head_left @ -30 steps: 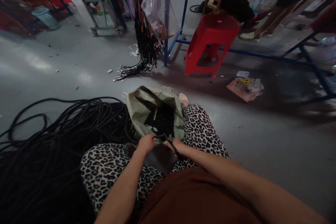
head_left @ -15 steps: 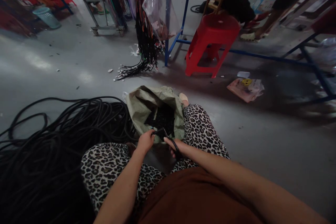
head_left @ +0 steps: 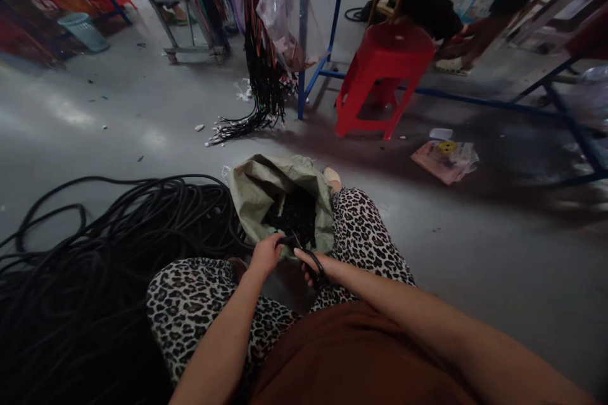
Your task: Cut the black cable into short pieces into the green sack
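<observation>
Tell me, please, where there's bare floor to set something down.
Mostly bare floor lies between the right trouser leg and the pink plastic bag. Black cable crowds the left, beside the sack; the left hand and right hand crowd its near rim.

Left hand (head_left: 266, 255) pinches a black cord (head_left: 286, 241) at the near rim of the sack (head_left: 251, 199); right hand (head_left: 327, 264) grips scissors (head_left: 318, 262), blades right by it! Black coils (head_left: 156, 221) heap alongside, red stool (head_left: 392, 50) beyond.
</observation>
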Available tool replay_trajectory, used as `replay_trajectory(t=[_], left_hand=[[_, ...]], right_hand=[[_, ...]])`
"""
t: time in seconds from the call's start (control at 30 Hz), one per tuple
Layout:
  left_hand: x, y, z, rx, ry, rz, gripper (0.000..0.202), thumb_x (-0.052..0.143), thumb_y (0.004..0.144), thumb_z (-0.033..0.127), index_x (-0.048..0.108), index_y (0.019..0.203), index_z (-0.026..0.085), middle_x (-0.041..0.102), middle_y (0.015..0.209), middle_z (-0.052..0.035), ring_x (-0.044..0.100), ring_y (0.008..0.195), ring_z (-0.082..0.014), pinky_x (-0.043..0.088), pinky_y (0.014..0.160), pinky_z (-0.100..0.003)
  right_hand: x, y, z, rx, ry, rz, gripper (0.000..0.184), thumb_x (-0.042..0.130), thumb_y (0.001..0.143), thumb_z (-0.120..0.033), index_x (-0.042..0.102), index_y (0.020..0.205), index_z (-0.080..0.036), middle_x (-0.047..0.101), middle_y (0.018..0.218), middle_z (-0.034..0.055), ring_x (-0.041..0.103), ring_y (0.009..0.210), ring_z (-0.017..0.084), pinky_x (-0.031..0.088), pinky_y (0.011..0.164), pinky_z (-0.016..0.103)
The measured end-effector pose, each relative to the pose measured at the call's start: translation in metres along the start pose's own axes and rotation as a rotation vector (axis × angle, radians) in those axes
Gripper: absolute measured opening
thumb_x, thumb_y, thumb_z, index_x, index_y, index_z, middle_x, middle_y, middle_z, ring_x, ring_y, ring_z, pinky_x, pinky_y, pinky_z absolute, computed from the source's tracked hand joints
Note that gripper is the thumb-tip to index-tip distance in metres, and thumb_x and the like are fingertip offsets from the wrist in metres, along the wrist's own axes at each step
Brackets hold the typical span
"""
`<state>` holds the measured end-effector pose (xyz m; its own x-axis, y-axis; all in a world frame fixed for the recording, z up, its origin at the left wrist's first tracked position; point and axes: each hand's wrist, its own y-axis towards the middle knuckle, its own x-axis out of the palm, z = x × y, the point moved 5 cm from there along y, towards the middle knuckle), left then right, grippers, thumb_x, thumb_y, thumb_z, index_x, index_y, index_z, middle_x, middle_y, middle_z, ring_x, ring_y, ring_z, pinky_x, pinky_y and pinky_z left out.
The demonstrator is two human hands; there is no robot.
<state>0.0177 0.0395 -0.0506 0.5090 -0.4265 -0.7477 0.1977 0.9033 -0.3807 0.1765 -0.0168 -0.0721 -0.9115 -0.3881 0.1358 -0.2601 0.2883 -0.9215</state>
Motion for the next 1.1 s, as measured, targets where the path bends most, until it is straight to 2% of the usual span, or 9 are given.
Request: replay_trajectory(t=[0.2, 0.43, 0.67, 0.83, 1.1], left_hand=[[0.002, -0.002, 0.007, 0.044, 0.064, -0.031, 0.034, 0.051, 0.082, 0.016, 0.059, 0.115, 0.02, 0.063, 0.116, -0.0054, 0.056, 0.109, -0.0177, 0.039, 0.097, -0.029], [0.002, -0.005, 0.012, 0.008, 0.076, -0.055, 0.035, 0.051, 0.083, 0.015, 0.059, 0.117, 0.021, 0.062, 0.119, -0.0044, 0.055, 0.111, -0.0172, 0.037, 0.098, -0.028], [0.003, -0.005, 0.013, 0.028, 0.053, -0.056, 0.03, 0.05, 0.086, 0.025, 0.06, 0.114, 0.02, 0.065, 0.113, -0.0054, 0.059, 0.104, -0.0187, 0.042, 0.091, -0.028], [0.006, -0.004, 0.012, 0.024, 0.05, -0.077, 0.028, 0.05, 0.085, 0.025, 0.062, 0.11, 0.019, 0.067, 0.108, -0.006, 0.061, 0.1, -0.0182, 0.043, 0.087, -0.027], [0.009, -0.002, 0.011, -0.004, 0.033, -0.078, 0.028, 0.051, 0.085, 0.024, 0.063, 0.11, 0.019, 0.068, 0.105, -0.0063, 0.062, 0.097, -0.0171, 0.044, 0.085, -0.026]], right_hand=[[0.0, -0.004, -0.004, 0.01, -0.02, 0.027, 0.054, 0.04, 0.085, -0.066, 0.049, 0.074, -0.014, 0.053, 0.049, -0.0005, 0.052, 0.035, 0.011, 0.039, 0.033, 0.018], [0.0, -0.009, -0.009, 0.004, -0.035, 0.058, 0.051, 0.039, 0.087, -0.063, 0.048, 0.077, -0.014, 0.052, 0.049, -0.0016, 0.05, 0.034, 0.01, 0.036, 0.033, 0.017], [-0.001, -0.005, -0.007, -0.012, -0.042, 0.089, 0.053, 0.038, 0.087, -0.065, 0.048, 0.076, -0.014, 0.049, 0.047, -0.0016, 0.049, 0.033, 0.011, 0.04, 0.032, 0.019], [0.0, 0.002, -0.002, -0.03, -0.032, 0.063, 0.052, 0.037, 0.089, -0.062, 0.05, 0.078, -0.013, 0.049, 0.045, -0.0012, 0.05, 0.032, 0.012, 0.042, 0.031, 0.021], [0.002, -0.007, -0.008, -0.047, 0.027, 0.087, 0.043, 0.042, 0.09, -0.055, 0.05, 0.083, -0.014, 0.045, 0.044, -0.0058, 0.045, 0.027, 0.009, 0.042, 0.028, 0.02]])
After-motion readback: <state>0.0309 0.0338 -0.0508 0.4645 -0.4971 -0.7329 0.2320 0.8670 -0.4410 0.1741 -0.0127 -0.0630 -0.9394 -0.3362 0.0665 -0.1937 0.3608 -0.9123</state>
